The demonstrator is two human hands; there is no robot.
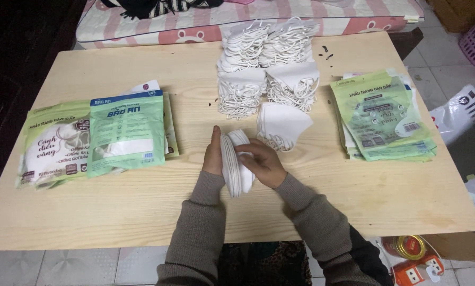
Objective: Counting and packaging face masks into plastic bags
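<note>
Both my hands grip a small stack of white face masks stood on edge on the pale wooden table. My left hand presses flat against the stack's left side. My right hand wraps over its right side. Just beyond lies a loose pile of white masks, and further back sit several taller bundles of white masks with ear loops.
Filled green and white packets lie at the table's left. A stack of flat green packets lies at the right. A pink striped mattress borders the far edge. On the floor at the right are a white bag and an orange power strip.
</note>
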